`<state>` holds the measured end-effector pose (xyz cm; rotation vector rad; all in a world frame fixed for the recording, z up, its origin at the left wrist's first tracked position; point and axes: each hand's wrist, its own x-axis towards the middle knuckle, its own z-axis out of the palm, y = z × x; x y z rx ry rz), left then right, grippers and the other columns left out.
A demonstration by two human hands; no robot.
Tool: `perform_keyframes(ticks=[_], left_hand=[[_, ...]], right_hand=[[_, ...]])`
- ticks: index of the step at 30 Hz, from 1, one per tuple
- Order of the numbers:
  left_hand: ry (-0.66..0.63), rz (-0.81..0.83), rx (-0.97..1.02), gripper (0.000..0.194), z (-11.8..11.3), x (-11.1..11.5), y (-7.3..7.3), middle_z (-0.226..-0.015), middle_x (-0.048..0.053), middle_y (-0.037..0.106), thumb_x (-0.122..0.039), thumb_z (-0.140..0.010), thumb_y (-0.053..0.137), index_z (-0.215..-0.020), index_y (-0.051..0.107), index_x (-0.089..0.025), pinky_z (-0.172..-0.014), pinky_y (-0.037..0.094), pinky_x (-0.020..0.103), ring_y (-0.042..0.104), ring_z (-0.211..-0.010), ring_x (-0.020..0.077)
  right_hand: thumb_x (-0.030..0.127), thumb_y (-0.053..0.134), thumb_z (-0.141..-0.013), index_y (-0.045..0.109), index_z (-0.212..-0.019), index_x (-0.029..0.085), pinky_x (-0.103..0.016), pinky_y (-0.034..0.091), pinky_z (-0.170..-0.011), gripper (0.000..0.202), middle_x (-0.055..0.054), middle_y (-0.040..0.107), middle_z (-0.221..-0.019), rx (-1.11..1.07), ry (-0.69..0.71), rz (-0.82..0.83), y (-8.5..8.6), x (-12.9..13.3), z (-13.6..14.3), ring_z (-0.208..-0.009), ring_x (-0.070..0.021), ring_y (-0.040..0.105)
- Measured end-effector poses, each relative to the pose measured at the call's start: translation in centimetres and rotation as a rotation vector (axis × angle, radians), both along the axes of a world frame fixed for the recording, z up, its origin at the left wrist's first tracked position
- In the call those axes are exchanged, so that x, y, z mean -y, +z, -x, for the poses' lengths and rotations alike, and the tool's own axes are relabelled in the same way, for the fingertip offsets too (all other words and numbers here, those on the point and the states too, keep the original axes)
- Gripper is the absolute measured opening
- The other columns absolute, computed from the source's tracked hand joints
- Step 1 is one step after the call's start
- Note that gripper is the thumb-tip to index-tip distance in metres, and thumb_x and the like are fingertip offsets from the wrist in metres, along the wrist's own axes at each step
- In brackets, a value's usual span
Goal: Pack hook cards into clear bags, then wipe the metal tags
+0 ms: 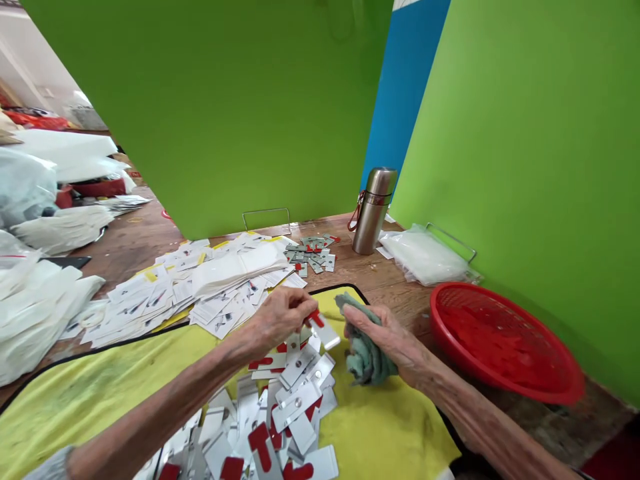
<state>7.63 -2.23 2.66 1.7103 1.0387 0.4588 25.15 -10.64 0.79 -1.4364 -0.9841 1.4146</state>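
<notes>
My left hand (285,312) pinches a flat silver metal plate with a red patch (326,332), held just above a heap of similar plates (300,404). A bunched grey-green cloth (369,357) is gripped in my right hand (377,328), a short way to the right of that plate. Between my forearms the heap spreads over a yellow cloth (385,433) with a black edge. Some plates in it show red patches, others bare silver faces. The cloth and the plate are apart.
Behind the yellow cloth lie printed cards (155,293) and a smaller pile of metal plates (313,253). A steel thermos (375,210) stands near green panels (240,120). To the right are a plastic bag (423,253) and a red basket (507,393); white bags (35,300) lie left.
</notes>
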Motion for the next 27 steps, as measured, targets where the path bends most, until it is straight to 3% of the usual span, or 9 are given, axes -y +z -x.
perform_keyframes(ticks=[2,4,7,10,13,19,23,27], left_hand=[[-0.103,-0.024,-0.206,0.032,1.2,-0.3,0.1,-0.045,-0.002,0.054,-0.043,-0.076,0.056,-0.058,0.065,-0.017,-0.042,0.029,0.022,0.043,-0.04,0.0103],[-0.129,-0.181,-0.382,0.035,1.1,-1.5,0.1,-0.048,0.0,0.058,-0.047,-0.078,0.056,-0.064,0.07,-0.017,-0.042,0.03,0.023,0.047,-0.041,0.0124],[-0.041,-0.514,-0.497,0.033,-1.4,-4.5,-0.5,-0.062,0.003,0.066,-0.042,-0.084,0.051,-0.073,0.071,-0.017,-0.051,0.039,0.024,0.057,-0.055,0.0157],[0.054,-0.631,-0.529,0.027,-5.0,-7.6,-1.8,-0.091,0.011,0.069,-0.036,-0.084,0.053,-0.092,0.069,-0.015,-0.07,0.044,0.03,0.062,-0.084,0.0238],[0.083,-0.69,-0.562,0.03,-7.2,-9.6,-3.2,-0.112,0.017,0.063,-0.03,-0.08,0.057,-0.104,0.064,-0.013,-0.085,0.041,0.038,0.056,-0.105,0.0315],[0.008,-0.765,-0.586,0.025,-7.6,-10.1,-4.2,-0.105,0.018,0.064,-0.012,-0.082,0.046,-0.095,0.067,-0.011,-0.092,0.038,0.039,0.055,-0.105,0.0296],[0.062,-0.79,-0.551,0.033,-7.0,-9.8,-3.3,-0.106,0.02,0.063,-0.003,-0.081,0.036,-0.099,0.064,-0.009,-0.091,0.039,0.04,0.056,-0.103,0.0292],[0.143,-0.747,-0.452,0.031,-5.1,-9.7,-1.9,-0.098,0.017,0.065,-0.008,-0.084,0.033,-0.095,0.062,-0.01,-0.081,0.043,0.038,0.059,-0.091,0.0263]], right_hand=[[0.066,0.069,-0.063,0.052,-0.064,0.017,-0.02,0.045,-0.036,0.052,0.006,0.053,-0.044,0.002,0.028,0.023,-0.4,0.2,-0.8,-0.036,-0.0106,0.054],[0.064,0.072,-0.061,0.049,-0.066,0.019,-0.021,0.047,-0.036,0.051,0.007,0.052,-0.044,-0.009,0.061,0.044,-1.1,0.3,-1.3,-0.038,-0.0124,0.057],[0.062,0.07,-0.065,0.047,-0.069,0.019,-0.02,0.048,-0.037,0.049,0.007,0.053,-0.047,-0.004,0.109,0.049,-2.0,0.2,-1.4,-0.041,-0.0128,0.06],[0.061,0.071,-0.065,0.045,-0.07,0.019,-0.02,0.048,-0.037,0.05,0.008,0.052,-0.049,0.009,0.147,0.041,-2.4,0.2,-1.3,-0.042,-0.0121,0.06],[0.062,0.069,-0.067,0.045,-0.071,0.019,-0.019,0.048,-0.037,0.05,0.008,0.052,-0.05,0.009,0.168,0.025,-2.5,0.3,-1.4,-0.042,-0.0109,0.059],[0.058,0.067,-0.072,0.044,-0.072,0.019,-0.019,0.048,-0.038,0.046,0.007,0.052,-0.051,-0.029,0.173,0.011,-2.9,0.5,-1.7,-0.045,-0.0121,0.061],[0.057,0.064,-0.074,0.044,-0.073,0.02,-0.021,0.049,-0.039,0.042,0.006,0.054,-0.053,0.008,0.179,0.022,-2.9,0.5,-1.6,-0.047,-0.0141,0.062],[0.039,0.06,-0.078,0.049,-0.078,0.019,-0.022,0.051,-0.05,0.023,0.003,0.058,-0.064,0.128,0.173,-0.055,-2.4,0.5,-2.1,-0.058,-0.0135,0.062]])
